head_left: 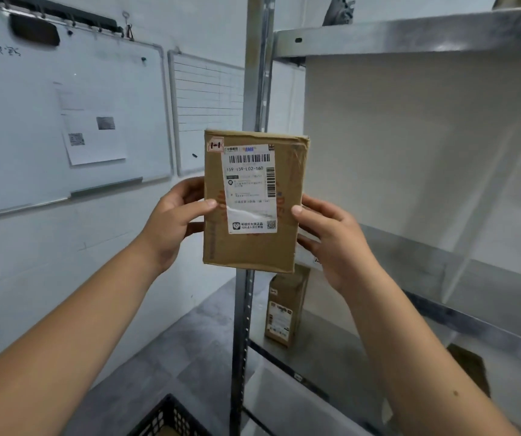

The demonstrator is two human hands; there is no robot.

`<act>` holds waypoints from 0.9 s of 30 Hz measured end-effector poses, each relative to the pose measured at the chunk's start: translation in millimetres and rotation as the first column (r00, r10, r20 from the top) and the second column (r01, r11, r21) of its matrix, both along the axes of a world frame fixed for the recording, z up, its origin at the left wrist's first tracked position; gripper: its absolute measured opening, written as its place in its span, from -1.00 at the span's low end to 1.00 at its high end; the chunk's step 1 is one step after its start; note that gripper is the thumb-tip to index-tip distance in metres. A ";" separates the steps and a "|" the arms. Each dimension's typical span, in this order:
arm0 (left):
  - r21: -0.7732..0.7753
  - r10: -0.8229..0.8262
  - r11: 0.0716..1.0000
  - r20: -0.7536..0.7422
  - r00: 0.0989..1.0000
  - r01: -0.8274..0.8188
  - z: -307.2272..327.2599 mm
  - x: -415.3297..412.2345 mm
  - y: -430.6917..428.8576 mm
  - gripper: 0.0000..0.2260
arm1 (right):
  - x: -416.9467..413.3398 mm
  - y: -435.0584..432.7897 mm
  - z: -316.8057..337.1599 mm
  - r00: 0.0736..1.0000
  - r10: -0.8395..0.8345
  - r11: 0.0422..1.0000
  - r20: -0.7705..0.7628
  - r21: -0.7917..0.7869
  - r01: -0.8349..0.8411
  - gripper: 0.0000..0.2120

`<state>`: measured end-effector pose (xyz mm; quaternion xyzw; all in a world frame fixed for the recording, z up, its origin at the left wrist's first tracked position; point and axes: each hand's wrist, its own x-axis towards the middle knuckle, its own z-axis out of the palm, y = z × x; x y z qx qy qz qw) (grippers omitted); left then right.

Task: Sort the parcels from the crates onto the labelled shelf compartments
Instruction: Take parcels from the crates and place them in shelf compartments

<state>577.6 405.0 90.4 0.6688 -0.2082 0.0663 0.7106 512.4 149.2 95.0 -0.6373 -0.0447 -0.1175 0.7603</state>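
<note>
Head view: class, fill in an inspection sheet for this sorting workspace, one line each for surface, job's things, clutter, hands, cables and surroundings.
Surface: metal shelf unit, grey tiers on a perforated upright.
Job's things: held parcel, upright in front of the shelf unit, label facing the camera, corner sticker marked 1-1; second parcel standing on a lower shelf; corner of a black crate at the bottom edge.
Clutter: dark object on the top shelf, too unclear to name.
Hands: left hand and right hand grip opposite side edges of the held parcel.
Cables: nothing seen.
Surroundings: whiteboard with papers on it, on the left wall.
</note>
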 end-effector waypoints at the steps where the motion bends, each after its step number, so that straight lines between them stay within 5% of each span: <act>1: -0.006 -0.011 1.000 -0.005 1.000 0.011 1.5 -0.4 -5.1 -0.65 | -4.7 -3.6 -0.2 1.000 -0.021 1.000 -0.002 -0.005 0.021 -0.63; 7: 0.006 -0.157 0.988 -0.004 0.988 0.157 11.6 14.6 -40.1 -0.74 | -23.3 -15.7 5.7 0.976 -0.205 0.975 0.077 -0.069 0.211 -0.65; 13: 0.012 -0.244 0.970 0.055 0.968 0.244 12.1 32.7 -68.0 -0.65 | -16.1 -15.7 -1.0 0.913 -0.392 0.908 0.115 -0.111 0.404 -0.38; 27: 0.121 -0.192 0.975 0.024 0.981 0.188 -25.0 78.2 -96.2 -0.66 | 28.8 -11.9 -34.6 0.815 -0.563 0.785 0.137 -0.221 0.579 -0.62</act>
